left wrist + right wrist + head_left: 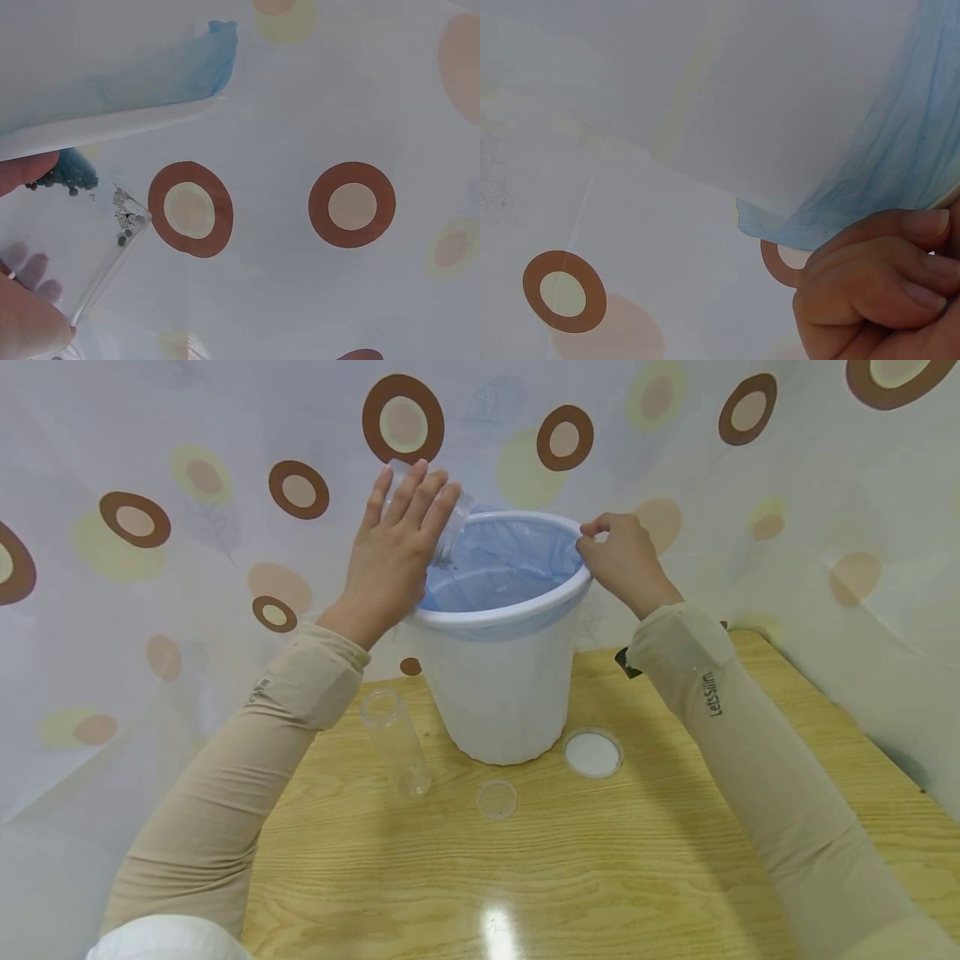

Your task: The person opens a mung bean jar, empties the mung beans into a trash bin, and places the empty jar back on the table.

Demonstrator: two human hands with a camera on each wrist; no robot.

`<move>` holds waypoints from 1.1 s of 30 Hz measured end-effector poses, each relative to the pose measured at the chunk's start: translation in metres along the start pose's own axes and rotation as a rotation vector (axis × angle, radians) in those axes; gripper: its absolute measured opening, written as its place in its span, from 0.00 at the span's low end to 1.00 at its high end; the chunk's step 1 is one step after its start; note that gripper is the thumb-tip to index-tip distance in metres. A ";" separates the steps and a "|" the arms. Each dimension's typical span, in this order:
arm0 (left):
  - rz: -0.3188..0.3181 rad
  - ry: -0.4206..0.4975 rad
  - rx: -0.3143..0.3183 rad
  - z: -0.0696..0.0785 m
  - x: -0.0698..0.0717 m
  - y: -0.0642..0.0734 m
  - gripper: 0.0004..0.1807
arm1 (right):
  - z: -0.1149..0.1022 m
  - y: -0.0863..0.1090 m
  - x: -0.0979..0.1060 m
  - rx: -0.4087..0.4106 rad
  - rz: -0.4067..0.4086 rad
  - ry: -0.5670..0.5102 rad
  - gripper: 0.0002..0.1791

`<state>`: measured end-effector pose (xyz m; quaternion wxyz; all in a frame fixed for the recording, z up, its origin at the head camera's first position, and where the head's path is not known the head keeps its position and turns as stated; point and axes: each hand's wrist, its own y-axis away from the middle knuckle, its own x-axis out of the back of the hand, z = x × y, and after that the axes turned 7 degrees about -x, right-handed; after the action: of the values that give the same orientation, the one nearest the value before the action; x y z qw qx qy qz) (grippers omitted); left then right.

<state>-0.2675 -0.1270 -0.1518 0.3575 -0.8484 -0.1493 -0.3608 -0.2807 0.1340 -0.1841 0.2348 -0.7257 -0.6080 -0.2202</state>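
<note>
My left hand (397, 547) grips a clear plastic jar (456, 527), tilted at the left rim of a white trash bin (502, 693). Dark round beads (71, 174) and some pale grains gather at the low end of the jar in the left wrist view. A blue bag (517, 556) lines the bin, its edge folded over the outside. At the bin's right rim, my right hand (624, 558) pinches the rim together with the liner, its other fingers curled in the right wrist view.
An uncapped clear cylinder (397, 747) stands on the wooden table (420, 877), left of the bin. In front of the bin lies a small clear lid (497, 800). A lid with a white disc (592, 754) lies by its base at right. Patterned sheeting (225, 410) hangs close behind.
</note>
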 end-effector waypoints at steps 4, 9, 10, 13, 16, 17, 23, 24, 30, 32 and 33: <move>0.001 -0.004 -0.012 0.000 -0.001 0.000 0.34 | 0.000 -0.001 0.000 -0.005 -0.004 -0.001 0.26; -0.003 -0.003 -0.012 0.000 -0.001 -0.001 0.35 | 0.001 -0.001 0.001 -0.006 -0.009 -0.005 0.26; -0.006 -0.003 -0.012 0.000 -0.001 -0.001 0.36 | 0.001 -0.001 0.001 -0.006 -0.009 -0.005 0.26; -0.012 -0.003 -0.011 0.000 -0.001 -0.001 0.36 | 0.001 -0.001 0.001 -0.008 -0.011 -0.005 0.26; -0.006 -0.002 -0.010 0.000 -0.001 -0.001 0.36 | 0.001 -0.001 0.001 -0.009 -0.011 -0.007 0.26; 0.001 -0.002 -0.009 0.000 0.000 -0.002 0.36 | 0.001 -0.001 0.001 -0.010 -0.011 -0.006 0.26; 0.074 -0.008 0.028 -0.001 0.010 -0.011 0.39 | 0.001 -0.001 0.000 -0.012 -0.014 -0.004 0.26; 0.073 -0.003 0.030 -0.001 0.012 -0.012 0.40 | 0.001 -0.001 0.000 -0.012 -0.014 -0.005 0.26; -0.108 0.002 -0.029 0.002 0.013 -0.016 0.42 | 0.001 0.000 0.001 -0.017 -0.012 -0.003 0.26; -0.147 -0.004 -0.039 0.002 0.011 -0.016 0.41 | 0.000 0.001 0.002 -0.019 -0.011 -0.004 0.26; -0.151 -0.005 -0.038 0.003 0.010 -0.016 0.41 | 0.001 0.001 0.002 -0.019 -0.009 -0.002 0.26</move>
<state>-0.2673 -0.1141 -0.1377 0.3126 -0.8423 -0.2069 -0.3874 -0.2795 0.1357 -0.1834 0.2261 -0.7254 -0.6095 -0.2263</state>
